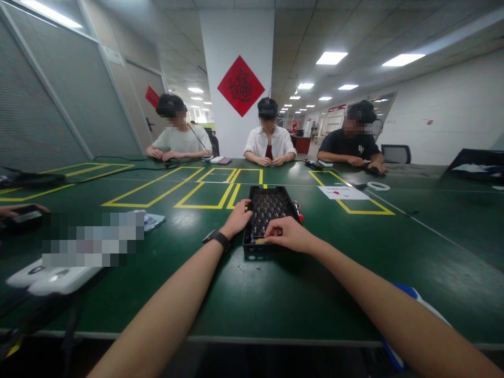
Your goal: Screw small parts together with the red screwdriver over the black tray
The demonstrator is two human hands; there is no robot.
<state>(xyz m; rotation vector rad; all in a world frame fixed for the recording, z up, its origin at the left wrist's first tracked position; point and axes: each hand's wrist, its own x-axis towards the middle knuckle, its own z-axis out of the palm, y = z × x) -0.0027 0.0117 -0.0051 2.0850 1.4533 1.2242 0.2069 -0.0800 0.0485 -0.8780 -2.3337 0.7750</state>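
Observation:
A black shallow box (246,242) lies on the green table in front of me, with rows of small shiny shapes inside. My left hand (238,219) holds its left wall, thumb and fingers at the rim. Over the box's near right part is my right hand (289,234), fingertips pinched together low inside. Whatever is between those fingertips is hidden. Just beside them, a yellowish piece (260,241) shows along the near end of the box. A red and black object (299,211) sits against the box's right side, partly covered.
Yellow tape outlines (137,205) mark the green table (220,310). A white device (65,278) lies at left, near another person's hand (11,210). A paper sheet (343,193) and white ring (378,186) are at right. Three people sit across the table.

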